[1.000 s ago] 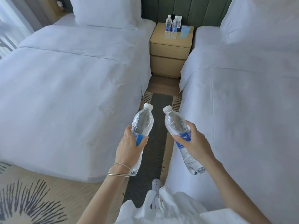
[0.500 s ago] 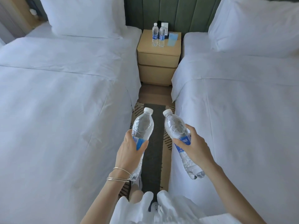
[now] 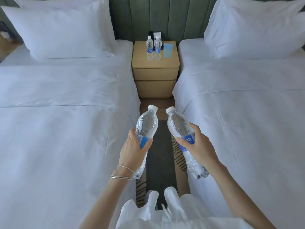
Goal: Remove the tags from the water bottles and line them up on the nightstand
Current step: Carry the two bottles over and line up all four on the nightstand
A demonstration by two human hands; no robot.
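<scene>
Since the nightstand (image 3: pixel 155 66) sits well beyond the fingers (image 3: pixel 195 131), the left hand (image 3: pixel 133 151) curls round one bottle (image 3: pixel 146 123) and the right hand (image 3: pixel 198 146) round a second bottle (image 3: pixel 179 123), likely for carrying.

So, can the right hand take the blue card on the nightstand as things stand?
Probably not yet: the right hand grips a water bottle, and the blue card sits well ahead on the nightstand. The aisle to it looks free.

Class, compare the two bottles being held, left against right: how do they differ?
The left-hand bottle tips its cap slightly rightward; the right-hand bottle leans its cap further leftward. Letters show on the right-hand bottle's label; the left-hand bottle's label is mostly covered. Both are clear, white-capped and held mid-body.
</scene>
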